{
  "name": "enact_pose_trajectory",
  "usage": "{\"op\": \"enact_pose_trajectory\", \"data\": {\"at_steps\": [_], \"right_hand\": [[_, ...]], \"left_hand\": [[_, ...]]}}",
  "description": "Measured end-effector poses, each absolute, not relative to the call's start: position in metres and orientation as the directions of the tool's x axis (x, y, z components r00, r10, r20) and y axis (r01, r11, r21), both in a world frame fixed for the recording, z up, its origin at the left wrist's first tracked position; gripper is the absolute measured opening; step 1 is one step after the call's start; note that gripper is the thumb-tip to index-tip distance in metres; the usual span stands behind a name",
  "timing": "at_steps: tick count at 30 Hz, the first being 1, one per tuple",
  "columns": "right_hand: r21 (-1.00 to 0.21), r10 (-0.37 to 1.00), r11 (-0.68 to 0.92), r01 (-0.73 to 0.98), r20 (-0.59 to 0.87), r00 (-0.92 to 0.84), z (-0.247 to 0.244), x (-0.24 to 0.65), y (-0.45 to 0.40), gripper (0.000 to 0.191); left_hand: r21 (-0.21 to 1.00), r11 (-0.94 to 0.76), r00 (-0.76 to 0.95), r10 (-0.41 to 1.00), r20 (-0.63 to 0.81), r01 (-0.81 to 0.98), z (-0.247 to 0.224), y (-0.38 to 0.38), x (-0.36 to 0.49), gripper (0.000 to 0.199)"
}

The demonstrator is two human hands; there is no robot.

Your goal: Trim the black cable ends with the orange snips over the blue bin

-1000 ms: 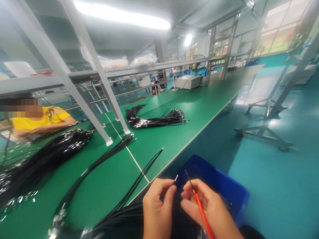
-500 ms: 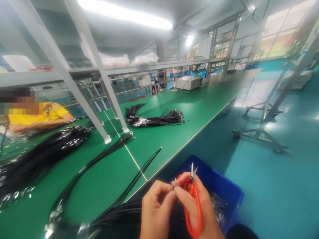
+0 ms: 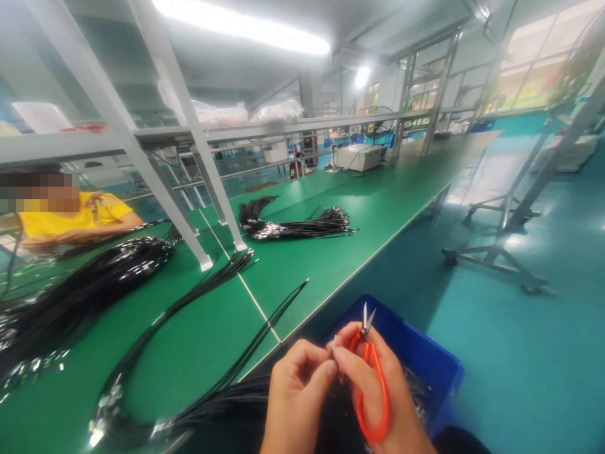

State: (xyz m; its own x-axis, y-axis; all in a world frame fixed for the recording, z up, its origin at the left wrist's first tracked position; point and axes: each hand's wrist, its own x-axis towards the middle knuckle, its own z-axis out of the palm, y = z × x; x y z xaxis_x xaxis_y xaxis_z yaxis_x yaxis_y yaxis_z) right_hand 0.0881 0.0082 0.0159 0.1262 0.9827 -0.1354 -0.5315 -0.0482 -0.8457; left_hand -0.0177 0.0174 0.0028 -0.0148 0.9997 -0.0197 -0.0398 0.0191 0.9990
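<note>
My left hand is closed in a pinch in front of me, at the lower middle. Between its fingertips and those of my right hand is a thin silvery-tipped piece, mostly covered by the fingers. Scissors with orange handles rest in my right hand, blades pointing up and slightly parted, cutting nothing. Just left of my left hand, a bundle of black cables runs along the table edge and passes behind it. Whether the pinched piece belongs to one of these cables cannot be seen.
Below my right hand stands a blue bin with small shiny pieces inside. More black cable bundles lie on the green table. White shelf posts rise from it. A person in yellow sits at left. A wheeled metal frame stands right.
My right hand and the scissors have shifted slightly, the handles swinging a little to the right. Both hands stay pinched together at the small piece.
</note>
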Motion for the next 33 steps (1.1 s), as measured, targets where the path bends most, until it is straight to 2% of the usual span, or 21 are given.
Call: {"op": "enact_pose_trajectory", "data": {"at_steps": [7, 13, 20, 26, 30, 33], "right_hand": [[-0.748, 0.991, -0.106, -0.656, -0.137, -0.003, 0.011, 0.091, 0.010, 0.015], [-0.789, 0.988, -0.094, -0.607, -0.148, 0.040, 0.010, 0.089, 0.012, 0.015], [-0.928, 0.949, 0.074, -0.364, -0.047, 0.313, 0.008, 0.083, 0.011, 0.015], [-0.966, 0.932, 0.126, -0.227, 0.037, 0.361, 0.008, 0.084, 0.012, 0.010], [-0.975, 0.902, 0.193, 0.108, 0.220, 0.371, -0.002, 0.087, 0.013, 0.007], [-0.885, 0.828, 0.301, 0.354, 0.427, 0.364, -0.011, 0.088, 0.012, 0.009]], "left_hand": [[0.992, 0.056, 0.104, 0.994, -0.044, -0.110, 0.001, 0.020, -0.026, 0.017], [0.989, 0.089, 0.080, 0.994, -0.080, -0.119, 0.002, 0.020, -0.025, 0.018], [0.998, 0.048, -0.047, 0.998, -0.047, 0.039, 0.004, 0.016, -0.013, 0.017], [0.994, 0.030, -0.026, 0.999, -0.027, 0.109, 0.003, 0.016, -0.014, 0.017], [0.988, 0.031, -0.041, 0.999, -0.025, 0.152, 0.004, 0.013, -0.013, 0.016], [0.987, 0.021, -0.046, 0.999, -0.014, 0.158, 0.004, 0.013, -0.013, 0.017]]}}
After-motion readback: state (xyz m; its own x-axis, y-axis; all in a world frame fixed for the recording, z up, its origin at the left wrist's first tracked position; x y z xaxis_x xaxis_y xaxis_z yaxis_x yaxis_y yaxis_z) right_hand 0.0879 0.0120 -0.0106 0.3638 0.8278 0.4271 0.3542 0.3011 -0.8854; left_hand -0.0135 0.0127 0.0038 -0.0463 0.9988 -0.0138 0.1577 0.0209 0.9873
